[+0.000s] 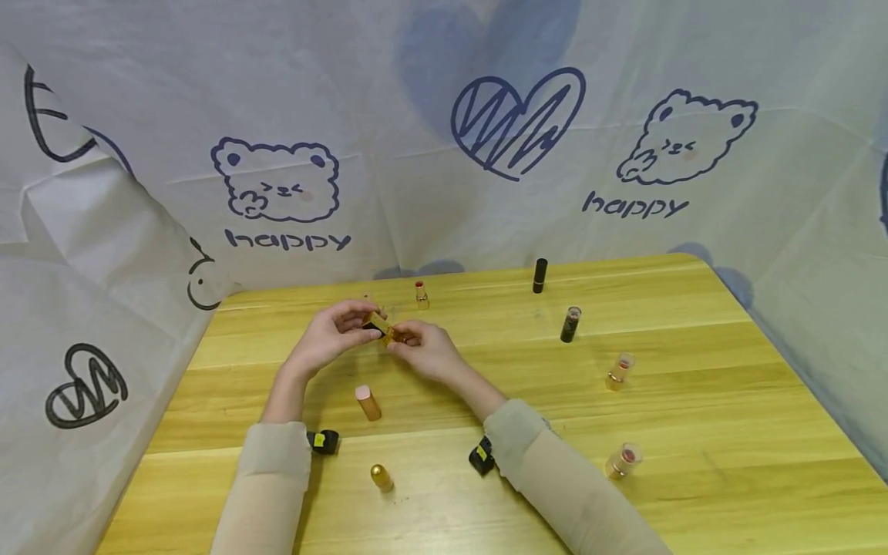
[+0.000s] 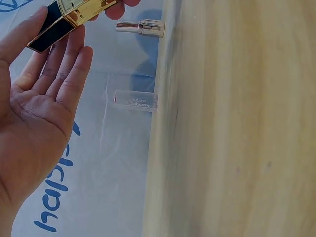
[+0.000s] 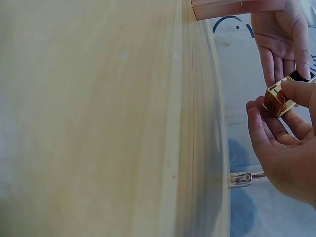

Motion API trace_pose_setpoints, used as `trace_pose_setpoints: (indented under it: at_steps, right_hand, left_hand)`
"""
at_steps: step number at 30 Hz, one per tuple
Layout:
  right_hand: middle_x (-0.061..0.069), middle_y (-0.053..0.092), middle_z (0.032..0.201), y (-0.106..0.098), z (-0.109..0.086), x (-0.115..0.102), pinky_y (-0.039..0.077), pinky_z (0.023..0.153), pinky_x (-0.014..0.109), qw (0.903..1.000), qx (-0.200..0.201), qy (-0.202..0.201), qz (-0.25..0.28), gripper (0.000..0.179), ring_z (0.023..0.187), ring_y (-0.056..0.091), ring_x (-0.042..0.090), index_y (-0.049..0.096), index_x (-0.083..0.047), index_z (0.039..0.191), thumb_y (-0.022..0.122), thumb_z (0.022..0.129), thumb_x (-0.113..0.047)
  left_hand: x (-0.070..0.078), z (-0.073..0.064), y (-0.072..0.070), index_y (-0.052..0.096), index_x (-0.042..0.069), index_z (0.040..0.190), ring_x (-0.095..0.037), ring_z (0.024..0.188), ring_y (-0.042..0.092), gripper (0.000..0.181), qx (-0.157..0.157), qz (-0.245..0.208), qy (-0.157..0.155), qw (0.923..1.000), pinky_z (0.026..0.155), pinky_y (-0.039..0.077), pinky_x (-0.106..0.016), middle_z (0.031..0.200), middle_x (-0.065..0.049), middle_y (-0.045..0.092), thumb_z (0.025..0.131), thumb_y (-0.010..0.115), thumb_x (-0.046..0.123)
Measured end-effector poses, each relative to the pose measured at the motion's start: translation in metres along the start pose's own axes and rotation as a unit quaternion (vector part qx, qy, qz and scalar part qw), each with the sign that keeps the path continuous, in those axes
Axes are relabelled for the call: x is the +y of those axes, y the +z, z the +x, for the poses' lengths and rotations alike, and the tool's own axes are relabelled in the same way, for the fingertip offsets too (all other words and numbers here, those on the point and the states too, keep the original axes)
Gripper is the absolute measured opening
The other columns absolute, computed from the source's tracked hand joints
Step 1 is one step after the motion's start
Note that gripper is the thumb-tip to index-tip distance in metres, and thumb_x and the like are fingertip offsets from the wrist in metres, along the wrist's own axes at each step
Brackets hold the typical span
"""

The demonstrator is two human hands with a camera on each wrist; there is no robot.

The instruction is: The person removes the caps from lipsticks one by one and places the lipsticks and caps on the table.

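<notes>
Tube (image 1: 378, 327), gold and black, held between both hands, raised off the far left part of the table (image 1: 721, 339) in head view. Left hand (image 1: 324, 339) pinches the black end; right hand (image 1: 428, 353) grips the gold end. Beyond them, near the far edge, an uncapped lipstick (image 1: 422, 296) stands upright, red tip showing. Nearer the person, a pink-topped case (image 1: 368, 403); closer still, a round-ended gold case (image 1: 381, 478). Right side, far to near: a black case (image 1: 539, 276), a dark case (image 1: 570, 325) with clear top, two clear-topped lipsticks (image 1: 619, 373), the nearer beside the right sleeve (image 1: 562, 474). Cloth (image 1: 395, 185) printed with bears and hearts hangs behind. Left wrist view: thumb and fingers on opposite sides of the black end; clear container (image 2: 136, 100) with small lettering stands apart from the uncapped lipstick. Right wrist view: thumb and fingers close about the gold end; hard to tell from this angle whether the tube is parted. Uncapped lipstick partly hidden by the right hand.
</notes>
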State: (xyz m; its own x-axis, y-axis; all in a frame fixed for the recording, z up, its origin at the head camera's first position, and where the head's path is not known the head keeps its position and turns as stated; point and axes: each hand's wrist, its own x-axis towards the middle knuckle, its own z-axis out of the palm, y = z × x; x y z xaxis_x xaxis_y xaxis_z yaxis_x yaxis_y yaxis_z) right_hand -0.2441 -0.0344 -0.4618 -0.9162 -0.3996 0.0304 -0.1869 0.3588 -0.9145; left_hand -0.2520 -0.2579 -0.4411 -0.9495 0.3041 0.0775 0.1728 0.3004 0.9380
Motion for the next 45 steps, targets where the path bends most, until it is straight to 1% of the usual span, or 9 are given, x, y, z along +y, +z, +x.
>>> trace_pose_setpoints:
  at_steps: [6, 11, 15, 19, 23, 28, 33, 39, 45]
  right_hand:
    - [0.013, 0.071, 0.126, -0.0009, -0.0014, -0.0011, 0.058, 0.095, 0.039, 1.0000, -0.002, -0.006, -0.006, 0.038, 0.114, 0.068, 0.029, 0.067, -0.003, 0.134, 0.068, 0.103, -0.023]
    - [0.013, 0.071, 0.126, -0.0014, -0.0024, -0.0025, 0.058, 0.095, 0.039, 0.9999, -0.002, -0.006, -0.011, 0.038, 0.114, 0.068, 0.028, 0.067, -0.001, 0.134, 0.069, 0.102, -0.023]
    - [0.013, 0.071, 0.127, -0.0013, -0.0025, -0.0026, 0.058, 0.096, 0.038, 0.9998, -0.002, -0.004, -0.018, 0.039, 0.114, 0.068, 0.028, 0.067, -0.001, 0.135, 0.069, 0.102, -0.023]
    - [0.013, 0.071, 0.128, -0.0003, -0.0015, -0.0011, 0.058, 0.096, 0.038, 0.9997, -0.005, -0.002, -0.023, 0.040, 0.114, 0.068, 0.027, 0.066, -0.002, 0.136, 0.069, 0.103, -0.023]
    - [0.012, 0.071, 0.126, -0.0001, -0.0002, 0.0007, 0.059, 0.094, 0.037, 0.9996, -0.005, -0.001, -0.028, 0.039, 0.112, 0.068, 0.026, 0.067, -0.003, 0.135, 0.069, 0.102, -0.022]
    - [0.011, 0.073, 0.122, -0.0004, 0.0001, 0.0002, 0.059, 0.091, 0.035, 0.9994, 0.002, 0.000, -0.035, 0.036, 0.108, 0.069, 0.024, 0.069, -0.003, 0.133, 0.070, 0.102, -0.021]
    - [0.011, 0.073, 0.120, -0.0008, 0.0003, -0.0006, 0.059, 0.092, 0.036, 0.9989, 0.007, -0.003, -0.046, 0.035, 0.107, 0.069, 0.023, 0.069, -0.003, 0.131, 0.071, 0.101, -0.022]
    - [0.013, 0.073, 0.119, -0.0009, -0.0002, -0.0017, 0.060, 0.090, 0.036, 0.9980, 0.004, -0.018, -0.060, 0.034, 0.105, 0.070, 0.023, 0.069, -0.001, 0.131, 0.070, 0.102, -0.018]
    - [0.012, 0.074, 0.115, -0.0009, -0.0007, -0.0033, 0.060, 0.087, 0.032, 0.9965, 0.009, -0.029, -0.078, 0.032, 0.101, 0.070, 0.022, 0.070, 0.000, 0.127, 0.071, 0.101, -0.017]
  left_hand:
    - [0.0011, -0.0006, 0.0007, 0.064, -0.003, 0.130, -0.016, 0.116, 0.066, 0.039, -0.009, 0.000, 0.006, 0.9999, 0.093, 0.059, -0.025, 0.134, -0.021, 0.064, 0.094, 0.076, 0.004]
    - [0.0010, -0.0007, 0.0001, 0.066, -0.002, 0.131, -0.018, 0.114, 0.067, 0.039, -0.005, 0.009, -0.009, 0.9999, 0.090, 0.059, -0.025, 0.135, -0.020, 0.064, 0.094, 0.078, 0.006]
    - [-0.0006, 0.0000, -0.0008, 0.066, 0.000, 0.132, -0.023, 0.118, 0.066, 0.041, -0.002, 0.012, -0.020, 0.9997, 0.090, 0.059, -0.025, 0.138, -0.019, 0.064, 0.094, 0.078, 0.008]
    - [-0.0020, -0.0003, -0.0015, 0.067, 0.000, 0.132, -0.029, 0.121, 0.065, 0.040, 0.001, 0.008, -0.026, 0.9996, 0.090, 0.060, -0.026, 0.138, -0.019, 0.064, 0.094, 0.078, 0.008]
    - [-0.0016, -0.0006, -0.0015, 0.067, 0.000, 0.131, -0.032, 0.122, 0.065, 0.041, 0.004, 0.011, -0.028, 0.9995, 0.091, 0.060, -0.026, 0.140, -0.018, 0.063, 0.094, 0.079, 0.010]
    - [-0.0001, -0.0008, -0.0016, 0.067, 0.001, 0.132, -0.033, 0.124, 0.064, 0.042, 0.011, 0.022, -0.028, 0.9993, 0.094, 0.059, -0.028, 0.139, -0.017, 0.064, 0.094, 0.079, 0.012]
    - [0.0008, -0.0012, -0.0022, 0.067, 0.001, 0.132, -0.032, 0.124, 0.064, 0.042, 0.017, 0.031, -0.033, 0.9988, 0.097, 0.058, -0.030, 0.137, -0.015, 0.066, 0.094, 0.079, 0.013]
    - [0.0003, -0.0006, -0.0022, 0.067, 0.000, 0.132, -0.035, 0.125, 0.064, 0.040, 0.014, 0.028, -0.030, 0.9991, 0.096, 0.058, -0.030, 0.138, -0.018, 0.065, 0.095, 0.078, 0.011]
    - [-0.0007, 0.0002, -0.0014, 0.068, 0.000, 0.129, -0.035, 0.123, 0.065, 0.038, 0.024, 0.031, -0.033, 0.9987, 0.095, 0.059, -0.029, 0.136, -0.019, 0.066, 0.094, 0.078, 0.010]
